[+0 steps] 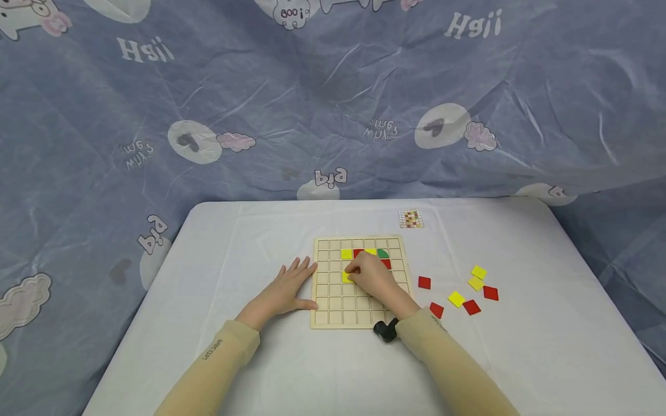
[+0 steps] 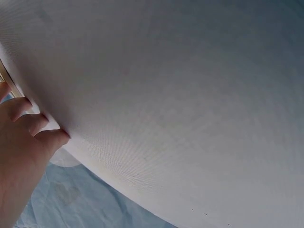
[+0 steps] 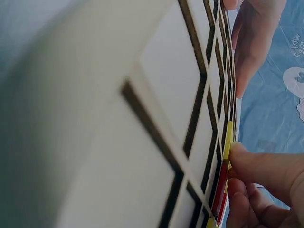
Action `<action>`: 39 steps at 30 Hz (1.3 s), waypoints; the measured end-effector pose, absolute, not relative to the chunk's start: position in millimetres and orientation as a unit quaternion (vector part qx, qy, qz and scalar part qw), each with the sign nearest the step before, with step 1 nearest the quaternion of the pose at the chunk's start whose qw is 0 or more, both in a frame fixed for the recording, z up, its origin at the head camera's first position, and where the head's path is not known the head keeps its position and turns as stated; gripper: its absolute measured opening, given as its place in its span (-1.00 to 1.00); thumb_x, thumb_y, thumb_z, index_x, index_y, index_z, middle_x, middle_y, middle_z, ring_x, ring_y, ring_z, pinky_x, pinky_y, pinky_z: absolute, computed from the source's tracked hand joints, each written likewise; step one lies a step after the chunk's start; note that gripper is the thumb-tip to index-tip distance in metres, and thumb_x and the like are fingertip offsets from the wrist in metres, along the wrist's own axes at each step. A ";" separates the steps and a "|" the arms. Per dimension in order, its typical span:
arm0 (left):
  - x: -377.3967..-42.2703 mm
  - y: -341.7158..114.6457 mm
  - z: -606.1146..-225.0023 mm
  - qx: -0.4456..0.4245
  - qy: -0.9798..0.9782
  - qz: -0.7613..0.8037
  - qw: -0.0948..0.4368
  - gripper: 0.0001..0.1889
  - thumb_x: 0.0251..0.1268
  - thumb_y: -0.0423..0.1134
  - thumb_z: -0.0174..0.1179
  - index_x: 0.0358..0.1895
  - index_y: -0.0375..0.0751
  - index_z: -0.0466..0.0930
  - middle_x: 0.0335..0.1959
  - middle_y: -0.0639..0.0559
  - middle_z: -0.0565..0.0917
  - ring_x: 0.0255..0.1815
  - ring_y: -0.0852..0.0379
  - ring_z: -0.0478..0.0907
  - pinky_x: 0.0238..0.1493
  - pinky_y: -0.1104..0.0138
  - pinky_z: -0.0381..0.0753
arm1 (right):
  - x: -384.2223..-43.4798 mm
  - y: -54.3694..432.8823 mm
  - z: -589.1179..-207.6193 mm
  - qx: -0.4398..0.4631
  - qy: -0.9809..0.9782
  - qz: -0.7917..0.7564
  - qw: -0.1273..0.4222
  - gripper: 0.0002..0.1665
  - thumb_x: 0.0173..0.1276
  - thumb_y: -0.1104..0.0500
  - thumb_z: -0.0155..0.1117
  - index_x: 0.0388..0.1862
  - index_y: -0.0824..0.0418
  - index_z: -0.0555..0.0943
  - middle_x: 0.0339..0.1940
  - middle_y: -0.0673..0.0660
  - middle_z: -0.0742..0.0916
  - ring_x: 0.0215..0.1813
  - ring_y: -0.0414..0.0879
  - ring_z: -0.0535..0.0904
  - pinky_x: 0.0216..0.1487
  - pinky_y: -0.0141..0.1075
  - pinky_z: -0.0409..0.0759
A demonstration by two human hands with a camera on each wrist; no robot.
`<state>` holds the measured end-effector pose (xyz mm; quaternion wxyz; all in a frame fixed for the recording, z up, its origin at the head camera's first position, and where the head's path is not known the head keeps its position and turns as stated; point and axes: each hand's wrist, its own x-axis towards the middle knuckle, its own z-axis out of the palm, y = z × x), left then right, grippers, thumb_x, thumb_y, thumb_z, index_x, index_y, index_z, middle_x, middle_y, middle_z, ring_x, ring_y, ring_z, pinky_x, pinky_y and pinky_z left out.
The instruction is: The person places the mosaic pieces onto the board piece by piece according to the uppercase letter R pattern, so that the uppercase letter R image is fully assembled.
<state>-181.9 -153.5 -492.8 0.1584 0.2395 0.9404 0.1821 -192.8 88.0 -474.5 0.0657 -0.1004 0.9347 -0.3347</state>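
The yellow square tile (image 1: 346, 278) lies within the left half of the square pale wooden grid board (image 1: 335, 303), in the third column from the board's left edge. The right hand (image 1: 376, 277) is nearer: its curled thumb and fingers pinch at the tile, reaching in from the right. Whether the tile is lifted or fully seated cannot be told. Being square, the tile has no long axis.

The left hand (image 1: 283, 294) is extended with fingers spread, gripping nothing; its fingertips and thumb touch the board's left edge. The tile lies to its right.

Room for moving extends from the tile across the cells toward the board's left and near edges. The right forearm crosses the board's near right corner, beside a small black object (image 1: 385, 331). Loose red and yellow square tiles (image 1: 456, 299) lie beyond the board's right edge.
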 end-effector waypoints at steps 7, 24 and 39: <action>-182.0 -153.6 -493.4 0.235 0.943 0.177 0.157 0.08 0.07 0.26 0.34 0.59 -0.10 0.01 0.62 -0.16 -0.04 0.64 -0.20 -0.21 0.57 -0.16 -0.16 | -190.5 100.5 -467.8 -0.101 0.928 -0.352 0.072 -0.80 0.26 0.24 0.41 -0.12 0.18 0.78 -0.24 0.05 0.69 -0.27 -0.15 0.53 -0.23 -0.34 0.53; -180.6 -152.4 -495.8 0.223 0.943 0.182 0.167 0.09 0.04 0.26 0.35 0.59 -0.07 0.00 0.63 -0.10 -0.08 0.65 -0.14 -0.24 0.59 -0.12 -0.20 | -168.4 212.1 -459.8 -0.006 0.914 -0.393 0.101 -0.62 0.34 0.15 0.34 0.10 0.25 0.64 -0.18 0.13 0.74 -0.21 -0.07 0.60 -0.22 -0.33 0.61; -181.9 -154.0 -495.4 0.229 0.943 0.181 0.163 0.10 0.05 0.25 0.35 0.59 -0.09 -0.01 0.63 -0.13 -0.06 0.64 -0.17 -0.22 0.58 -0.13 -0.17 | -162.8 239.2 -482.3 0.017 0.945 -0.313 0.095 -0.67 0.21 0.17 0.46 -0.07 0.26 0.69 -0.34 0.12 0.61 -0.33 -0.05 0.44 -0.36 -0.33 0.45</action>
